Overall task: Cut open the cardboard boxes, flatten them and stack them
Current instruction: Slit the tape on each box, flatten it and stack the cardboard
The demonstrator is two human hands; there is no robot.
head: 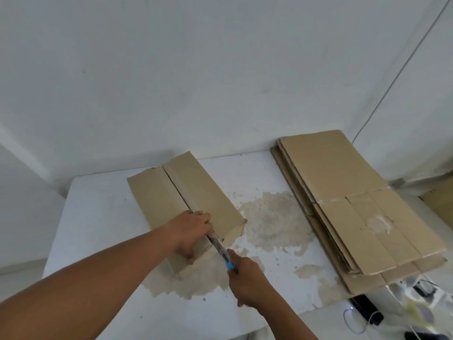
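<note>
Box (196,192), brown cardboard, lies on the left half of a white table (98,217), its long side running from the near edge toward the far wall, the top flaps meeting in a seam down the middle. The left hand (192,233) sits on the near end of the box just left of the seam, fingers bent and closed over the left flap and the near edge, holding it down. The right hand (247,278) is wrapped tight round the handle of a knife (221,251) with a blue part, just near of the box; the knife points away from the person, its tip at the near end of the seam, beside the left hand. On the right side of the table, well apart from the box, lies a stack (343,192) of flattened boxes, its near end overhanging the table edge. Between box and stack the tabletop bears a rough beige patch (269,222). A thin cable (392,94) runs down the wall at the far right.
</note>
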